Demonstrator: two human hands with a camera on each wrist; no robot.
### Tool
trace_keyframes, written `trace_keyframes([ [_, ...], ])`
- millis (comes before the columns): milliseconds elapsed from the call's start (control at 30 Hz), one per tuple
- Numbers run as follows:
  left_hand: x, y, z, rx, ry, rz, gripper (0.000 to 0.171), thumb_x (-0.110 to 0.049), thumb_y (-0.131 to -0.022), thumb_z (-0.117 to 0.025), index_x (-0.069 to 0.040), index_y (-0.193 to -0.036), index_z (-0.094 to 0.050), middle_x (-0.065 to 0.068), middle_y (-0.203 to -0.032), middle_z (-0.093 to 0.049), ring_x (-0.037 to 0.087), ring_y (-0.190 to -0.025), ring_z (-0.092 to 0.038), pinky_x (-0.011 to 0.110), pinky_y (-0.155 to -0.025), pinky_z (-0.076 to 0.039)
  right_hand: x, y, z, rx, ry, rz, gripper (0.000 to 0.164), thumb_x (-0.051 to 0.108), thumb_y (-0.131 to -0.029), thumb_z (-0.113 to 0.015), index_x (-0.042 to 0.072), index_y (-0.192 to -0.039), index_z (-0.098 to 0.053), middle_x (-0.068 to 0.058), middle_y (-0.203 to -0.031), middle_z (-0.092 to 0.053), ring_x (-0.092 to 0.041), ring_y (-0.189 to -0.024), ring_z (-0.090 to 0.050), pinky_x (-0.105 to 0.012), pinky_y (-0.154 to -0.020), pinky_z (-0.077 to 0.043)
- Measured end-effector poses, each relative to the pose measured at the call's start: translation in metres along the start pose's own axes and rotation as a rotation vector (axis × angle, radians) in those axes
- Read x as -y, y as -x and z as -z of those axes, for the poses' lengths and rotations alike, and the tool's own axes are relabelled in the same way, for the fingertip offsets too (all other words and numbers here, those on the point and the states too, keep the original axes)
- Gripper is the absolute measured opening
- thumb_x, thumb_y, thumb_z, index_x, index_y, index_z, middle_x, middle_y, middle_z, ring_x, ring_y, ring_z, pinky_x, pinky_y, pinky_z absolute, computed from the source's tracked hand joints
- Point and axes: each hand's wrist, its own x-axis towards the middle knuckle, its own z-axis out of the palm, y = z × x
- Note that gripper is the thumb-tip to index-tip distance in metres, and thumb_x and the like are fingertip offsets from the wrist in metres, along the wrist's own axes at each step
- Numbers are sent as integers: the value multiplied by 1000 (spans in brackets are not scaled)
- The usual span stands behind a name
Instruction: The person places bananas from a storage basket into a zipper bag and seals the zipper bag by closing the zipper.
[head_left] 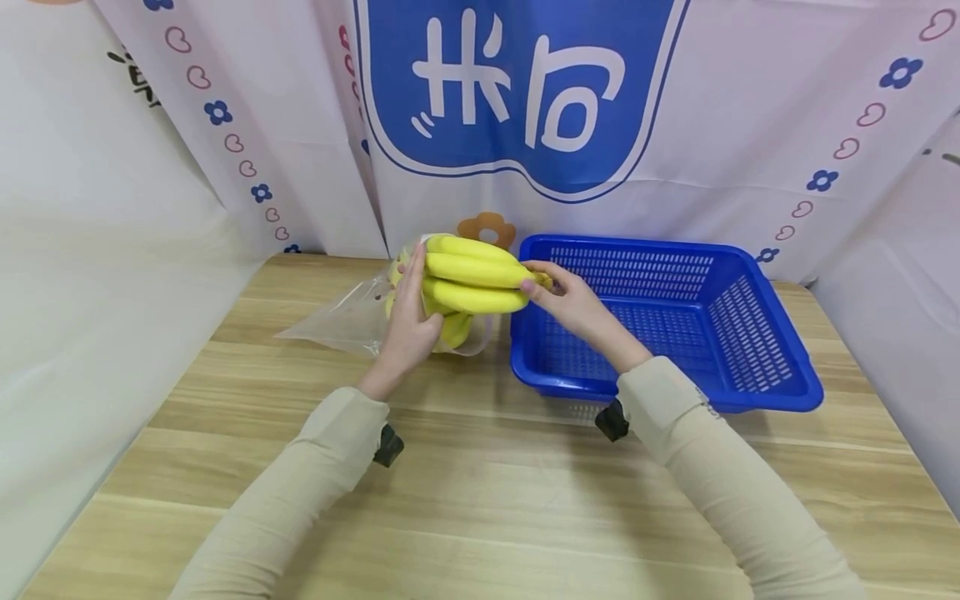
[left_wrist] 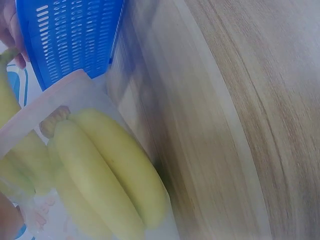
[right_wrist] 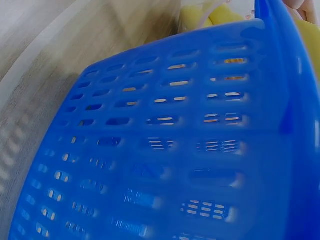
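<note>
A bunch of yellow bananas [head_left: 480,271] is held up over the table, beside the left end of a blue plastic basket [head_left: 675,242]. My right hand [head_left: 577,308] pinches the bunch at its stem end, close to the basket's rim. Straight fingers of my left hand [head_left: 408,321] lie against the other end of the bananas and the clear plastic bag [head_left: 337,321]. More bananas [left_wrist: 95,170] show inside the bag in the left wrist view, below the raised bunch. The left fingertips are partly hidden behind the fruit.
A wooden table [head_left: 480,500] lies under everything. Behind it hangs a white cloth with a blue printed panel [head_left: 517,167], near the basket's back rim. The basket has slotted walls, seen close in the right wrist view.
</note>
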Motion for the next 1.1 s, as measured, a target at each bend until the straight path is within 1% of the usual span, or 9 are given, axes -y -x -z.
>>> trace_keyframes([
  [200,3,1,1,5,1,-21,97,15,-69,-43,-13,-155,-7,2,-163,-5,18,-151,-2,41,-124,-2,0,0,-1,39,-24,8,55,45,-97,-46,19,-145,-39,-12,-150,-38,-36,-132,-44,-59,-109,-36],
  [333,1,1,1,11,-18,-11,97,13,-68,-44,-12,-154,-7,2,-163,-4,20,-151,-2,43,-124,-2,0,-3,-5,43,-51,22,55,45,-98,-44,15,-144,-37,-13,-146,-40,-35,-132,-43,-57,-110,-35],
  [467,1,1,1,0,-26,-16,98,13,-67,-44,-11,-155,-6,0,-163,-4,19,-151,-2,42,-124,-1,-1,-5,-9,45,-29,37,62,49,-96,-45,13,-146,-34,-13,-145,-39,-32,-129,-44,-53,-109,-39],
  [600,1,1,0,-1,-22,-27,98,13,-67,-44,-10,-154,-6,1,-163,-4,17,-151,-2,40,-124,-2,0,-6,-12,21,7,57,65,47,-95,-50,11,-147,-35,-14,-142,-42,-30,-123,-46,-48,-105,-43],
  [733,1,0,1,7,-15,-30,97,13,-68,-44,-10,-154,-6,2,-163,-4,18,-151,-2,41,-124,-1,0,-6,-14,-13,-9,50,62,46,-94,-52,12,-145,-39,-13,-141,-44,-29,-123,-45,-48,-105,-43],
  [833,2,0,2,3,35,-15,97,15,-69,-42,-13,-155,-5,1,-163,-4,19,-151,1,44,-123,2,1,-5,-13,-13,-68,38,60,47,-95,-49,14,-144,-41,-12,-139,-46,-28,-126,-45,-49,-108,-41],
  [967,0,-1,7,-12,121,12,95,17,-72,-38,-14,-155,-5,-1,-163,-3,19,-151,4,41,-123,3,1,-3,-11,33,-236,31,61,49,-97,-43,13,-146,-39,-11,-141,-48,-26,-133,-46,-44,-113,-38],
  [1033,-4,-2,10,-15,148,25,93,17,-73,-36,-12,-154,-4,0,-163,-2,19,-151,3,38,-124,3,2,-3,-11,54,-301,23,62,49,-97,-41,11,-146,-38,-11,-142,-47,-25,-136,-44,-42,-114,-36],
  [1100,-13,0,14,-9,159,36,90,17,-73,-35,-8,-154,-3,4,-163,-1,23,-151,4,37,-124,3,3,-3,-11,70,-334,20,61,47,-98,-39,10,-146,-37,-12,-144,-45,-25,-137,-42,-41,-115,-35],
])
